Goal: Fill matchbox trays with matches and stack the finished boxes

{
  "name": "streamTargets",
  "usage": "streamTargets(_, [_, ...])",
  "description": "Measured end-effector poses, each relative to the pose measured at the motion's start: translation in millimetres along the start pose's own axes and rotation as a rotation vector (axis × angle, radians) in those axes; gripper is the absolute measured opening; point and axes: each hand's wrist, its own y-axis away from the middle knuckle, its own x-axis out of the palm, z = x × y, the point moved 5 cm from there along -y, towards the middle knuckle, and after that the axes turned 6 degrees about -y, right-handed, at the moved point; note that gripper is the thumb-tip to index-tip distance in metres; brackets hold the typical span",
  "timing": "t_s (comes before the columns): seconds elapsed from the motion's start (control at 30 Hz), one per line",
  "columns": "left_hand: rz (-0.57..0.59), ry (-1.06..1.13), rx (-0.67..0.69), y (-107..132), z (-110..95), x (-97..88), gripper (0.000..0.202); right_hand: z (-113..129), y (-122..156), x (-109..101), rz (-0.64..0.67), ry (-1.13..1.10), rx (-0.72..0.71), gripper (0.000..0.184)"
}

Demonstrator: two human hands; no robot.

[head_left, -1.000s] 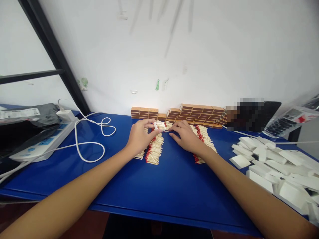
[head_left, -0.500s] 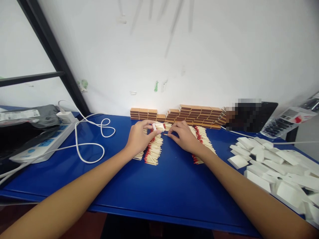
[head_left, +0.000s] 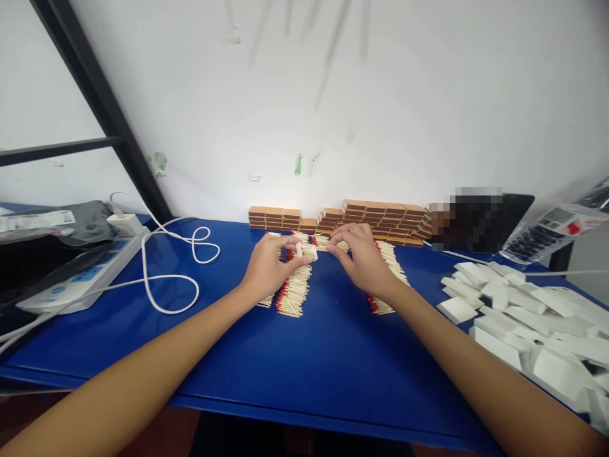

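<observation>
Matches (head_left: 295,292) of pale wood with red heads, too many to count, lie partly hidden behind two hands. At centre, the left hand (head_left: 269,263) pinches one small white card tray (head_left: 309,252), contents unclear; whether the curled right hand (head_left: 361,257) holds anything, I cannot tell. Brown cardboard matchboxes (head_left: 380,216) stand stacked on the glossy blue table (head_left: 304,362) along the far white wall (head_left: 404,95).

Over the left side of the blue table (head_left: 328,362) I see a bare left forearm (head_left: 157,362), smooth and slim, tapering to a narrow wrist and a bare left hand (head_left: 266,266). Over the table's right side, a bare right forearm (head_left: 466,355) has the same slender taper, ending in a bare right hand (head_left: 366,263). Both hands have slim fingers; their nails are too small for me to make out.
</observation>
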Motion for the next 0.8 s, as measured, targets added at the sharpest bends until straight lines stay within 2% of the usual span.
streamTargets(0.17, [0.062,0.159,-0.004,2.6,0.3,9.7,0.036,22.4,0.5,6.3,0.000,-0.040,-0.058,0.008])
streamTargets(0.3, [0.087,0.237,-0.044,3.2,3.7,14.1,0.045,25.7,0.4,5.6,-0.006,-0.067,-0.086,0.007])
streamTargets(0.43, [0.038,0.161,-0.057,1.3,4.3,8.0,0.036,7.8,-0.5,3.6,0.000,-0.002,-0.030,0.011])
streamTargets(0.6, [-0.032,0.065,-0.080,-2.0,7.1,-0.7,0.026,-21.1,6.8,18.0,0.158,0.117,0.040,0.017])
streamTargets(0.8, [-0.045,0.040,-0.078,-3.1,9.4,-1.6,0.024,-26.9,10.7,22.0,0.207,0.135,0.037,0.016])
